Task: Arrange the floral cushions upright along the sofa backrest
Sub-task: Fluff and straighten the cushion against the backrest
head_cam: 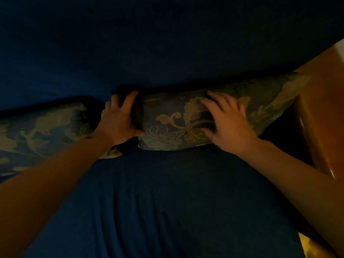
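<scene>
A: pretty dim shot. At 9 o'clock a floral cushion (42, 131) leans on the sofa backrest (167, 49), its lower corner on the blue seat (167, 202).

B: and the hands?

A: left hand (119, 121) sits in the gap between the cushions, fingers (130, 101) spread and wrapped round the left end of the second floral cushion (167, 125) at centre. Right hand (229, 123) lies flat on its face, fingers apart, pressing.

B: anything in the way?

A: at 3 o'clock a shiny wooden armrest (320, 108) touches that cushion's right end, so it's wedged there.
</scene>
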